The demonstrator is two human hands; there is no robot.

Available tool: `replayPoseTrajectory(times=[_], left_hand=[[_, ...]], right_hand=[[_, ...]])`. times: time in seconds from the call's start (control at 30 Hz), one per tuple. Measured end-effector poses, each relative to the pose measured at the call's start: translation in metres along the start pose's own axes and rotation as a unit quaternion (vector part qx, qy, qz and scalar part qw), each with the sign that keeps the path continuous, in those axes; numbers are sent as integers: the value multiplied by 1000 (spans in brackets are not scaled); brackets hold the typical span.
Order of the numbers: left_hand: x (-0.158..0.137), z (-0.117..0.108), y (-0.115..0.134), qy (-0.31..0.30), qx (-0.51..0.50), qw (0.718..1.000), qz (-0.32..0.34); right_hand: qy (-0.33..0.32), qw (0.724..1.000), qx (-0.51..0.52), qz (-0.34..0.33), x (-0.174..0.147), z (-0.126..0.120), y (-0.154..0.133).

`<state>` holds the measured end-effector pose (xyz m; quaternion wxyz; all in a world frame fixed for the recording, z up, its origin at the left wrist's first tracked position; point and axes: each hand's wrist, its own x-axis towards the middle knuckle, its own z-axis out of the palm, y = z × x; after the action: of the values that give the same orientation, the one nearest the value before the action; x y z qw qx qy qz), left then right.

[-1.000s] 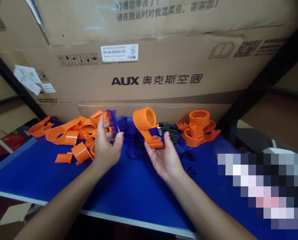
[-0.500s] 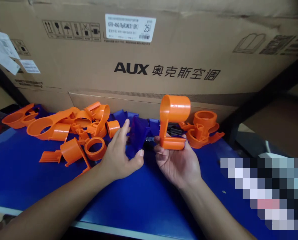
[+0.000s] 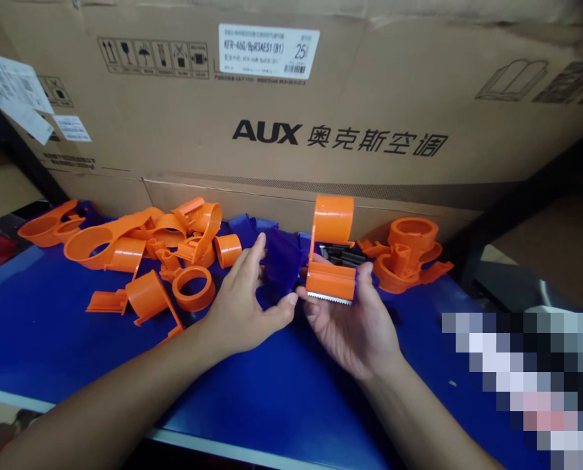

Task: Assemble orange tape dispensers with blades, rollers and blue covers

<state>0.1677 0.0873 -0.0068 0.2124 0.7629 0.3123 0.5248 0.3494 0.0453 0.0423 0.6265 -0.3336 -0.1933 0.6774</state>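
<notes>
**Orange dispenser turned, blue piece brought alongside**

Right hand (image 3: pixel 357 320) gripping orange plastic tape-dispenser body (image 3: pixel 331 261), now rotated since a second ago, serrated edge toward camera. Left hand (image 3: pixel 245 303) pinching translucent blue plastic piece (image 3: pixel 281 267), moved in, almost touching. Above blue table (image 3: pixel 51 339); loose orange plastic parts (image 3: pixel 149 251) left.

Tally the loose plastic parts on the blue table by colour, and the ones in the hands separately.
The piles overlap, so counts are minimums.
Orange parts on the table: at least 10
Blue parts on the table: at least 2
Orange part in right hand: 1
Blue part in left hand: 1
Total: at least 14
</notes>
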Motion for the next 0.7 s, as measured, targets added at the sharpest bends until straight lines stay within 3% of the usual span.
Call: replayPoseTrajectory(times=[0.2, 0.3, 0.53, 0.7], left_hand=[[3, -4, 4, 3, 44, 999, 11], [11, -17, 7, -6, 109, 992, 66], [35, -56, 7, -101, 259, 927, 252], [39, -62, 9, -157, 265, 913, 268]], right_hand=[[-26, 999, -25, -21, -4, 3, 2], [-25, 998, -49, -27, -4, 2, 2], [-19, 989, -140, 36, 1, -5, 12], [-33, 974, -222, 41, -3, -7, 22]])
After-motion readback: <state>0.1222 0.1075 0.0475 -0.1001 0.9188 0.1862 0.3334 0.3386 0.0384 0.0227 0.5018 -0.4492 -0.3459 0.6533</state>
